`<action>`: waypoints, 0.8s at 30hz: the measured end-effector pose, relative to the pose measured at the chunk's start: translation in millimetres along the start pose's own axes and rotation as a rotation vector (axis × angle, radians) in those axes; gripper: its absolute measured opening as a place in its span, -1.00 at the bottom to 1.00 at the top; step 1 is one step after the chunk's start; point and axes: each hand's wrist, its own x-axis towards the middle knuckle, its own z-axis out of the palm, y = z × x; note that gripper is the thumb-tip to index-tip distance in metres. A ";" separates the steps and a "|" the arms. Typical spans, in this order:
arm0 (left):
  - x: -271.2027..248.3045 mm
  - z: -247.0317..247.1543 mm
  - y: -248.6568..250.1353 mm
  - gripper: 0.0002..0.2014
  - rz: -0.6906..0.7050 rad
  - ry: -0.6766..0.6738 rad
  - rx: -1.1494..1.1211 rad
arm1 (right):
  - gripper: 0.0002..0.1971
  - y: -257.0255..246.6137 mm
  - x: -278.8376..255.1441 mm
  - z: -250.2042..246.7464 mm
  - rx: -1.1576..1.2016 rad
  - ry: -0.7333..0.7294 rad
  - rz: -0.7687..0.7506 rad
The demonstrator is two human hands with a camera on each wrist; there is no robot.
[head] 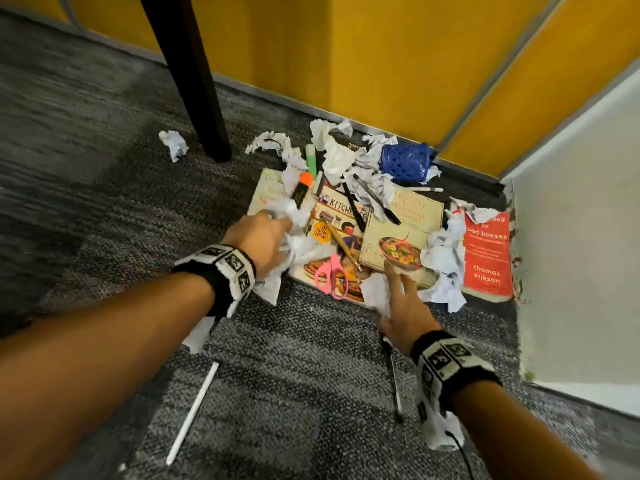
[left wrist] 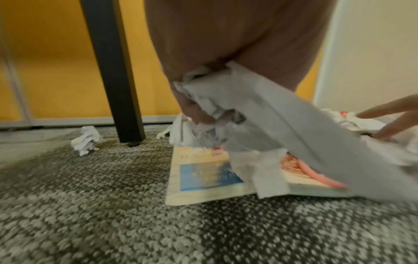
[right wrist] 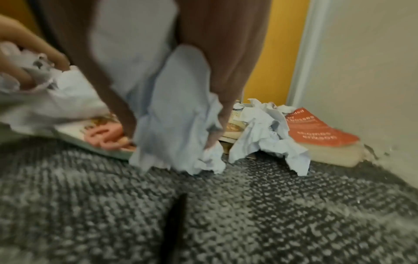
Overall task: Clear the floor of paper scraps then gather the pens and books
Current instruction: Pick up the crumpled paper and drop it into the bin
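Observation:
My left hand (head: 277, 233) grips a big wad of crumpled white paper (head: 299, 242) over the left books; in the left wrist view that paper (left wrist: 260, 116) hangs from my curled fingers. My right hand (head: 394, 285) pinches a smaller paper scrap (head: 379, 294) at the cookbook's near edge, and the scrap (right wrist: 176, 116) droops onto the carpet. Several books lie side by side: a kitchen book (head: 341, 233), a bowl-cover cookbook (head: 405, 233) and a red book (head: 488, 254). Black pens (head: 355, 207), an orange marker (head: 301, 188) and more scraps (head: 446, 261) lie on them.
A dark table leg (head: 194, 81) stands at the back left with a lone scrap (head: 175, 143) beside it. A blue mesh holder (head: 407, 162) lies by the yellow wall. Pink scissors (head: 332, 277), a white pen (head: 194, 410) and a dark pen (head: 393, 375) lie nearer me. A white wall (head: 581, 237) bounds the right.

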 end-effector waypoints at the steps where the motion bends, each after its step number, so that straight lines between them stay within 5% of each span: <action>1: -3.2 5.7 5.9 -0.60 0.030 -0.032 0.039 | -0.03 5.6 2.4 5.3 -0.062 -0.043 0.011; 3: -11.9 18.7 13.5 -0.59 0.074 -0.062 0.079 | -0.06 13.9 9.6 16.7 -0.164 -0.051 0.031; 6: -36.5 24.1 24.1 -0.61 0.059 -0.009 0.047 | -0.36 23.6 8.7 21.8 -0.194 0.112 -0.015; 11: -107.4 -9.0 44.3 -0.65 0.025 0.098 -0.104 | -0.66 15.3 -19.8 -4.7 -0.041 0.232 -0.241; 16: -184.8 -66.0 40.9 -0.61 0.061 0.125 -0.124 | -0.70 -61.1 -60.4 -43.2 0.131 0.257 -0.648; 24: -306.1 -122.7 2.9 -0.60 -0.052 0.299 -0.289 | -0.74 -190.0 -144.3 -51.3 0.358 0.082 -1.016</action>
